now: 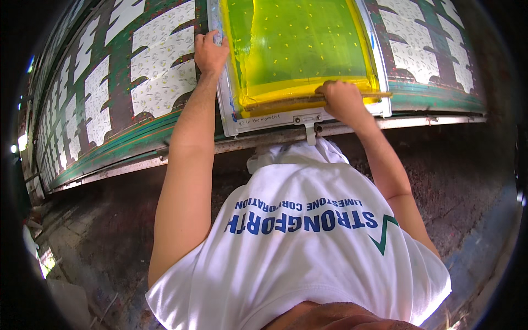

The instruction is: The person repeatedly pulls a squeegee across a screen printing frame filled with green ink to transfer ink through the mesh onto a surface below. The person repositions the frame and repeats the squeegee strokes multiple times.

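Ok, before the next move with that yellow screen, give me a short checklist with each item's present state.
1. Left hand grips the left rail of the screen frame: ok.
2. Right hand is closed on the squeegee at the near end of the mesh: ok.
3. Yellow ink is pooled along the squeegee edge: ok.
4. Frame's near bracket sits at the table rail: cannot tell if it is locked in.
5. Frame lies flat on the printed fabric: cannot tell, underside hidden.
6. Far end of the frame: cannot tell, out of view.
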`<state>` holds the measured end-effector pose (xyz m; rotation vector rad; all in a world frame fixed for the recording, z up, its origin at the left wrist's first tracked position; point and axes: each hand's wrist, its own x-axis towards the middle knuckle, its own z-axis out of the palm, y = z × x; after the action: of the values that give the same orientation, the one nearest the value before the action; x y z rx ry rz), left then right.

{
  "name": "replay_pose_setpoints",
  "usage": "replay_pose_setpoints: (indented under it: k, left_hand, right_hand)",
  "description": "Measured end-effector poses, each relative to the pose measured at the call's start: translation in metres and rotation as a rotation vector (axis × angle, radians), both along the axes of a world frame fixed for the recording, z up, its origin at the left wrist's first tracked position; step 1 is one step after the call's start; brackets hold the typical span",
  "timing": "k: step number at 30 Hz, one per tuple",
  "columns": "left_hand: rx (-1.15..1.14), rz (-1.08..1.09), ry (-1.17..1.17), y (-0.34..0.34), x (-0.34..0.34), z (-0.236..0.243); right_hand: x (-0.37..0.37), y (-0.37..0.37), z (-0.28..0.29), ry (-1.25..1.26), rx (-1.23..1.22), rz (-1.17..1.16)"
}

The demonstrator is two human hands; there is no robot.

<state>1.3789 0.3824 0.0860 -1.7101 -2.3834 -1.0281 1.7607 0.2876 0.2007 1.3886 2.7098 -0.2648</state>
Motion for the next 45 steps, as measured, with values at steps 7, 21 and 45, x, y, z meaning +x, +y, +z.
replay_pose_setpoints:
  k: [7,21,45]
  left_hand:
    - [-0.016,0.04,-0.025,-0.004,0.009,0.013]
    - [0.016,0.056,0.069,-0.001,0.012,0.014]
    - [0.045,0.09,-0.209,-0.003,-0.002,-0.003]
  right_hand:
    - [0.019,-0.016,-0.005,0.209,-0.109,0.119]
    - [0.175,0.061,-0.014,0.446,0.056,-0.403]
    - [0.182,0.082,-0.008,0.638,0.161,-0.545]
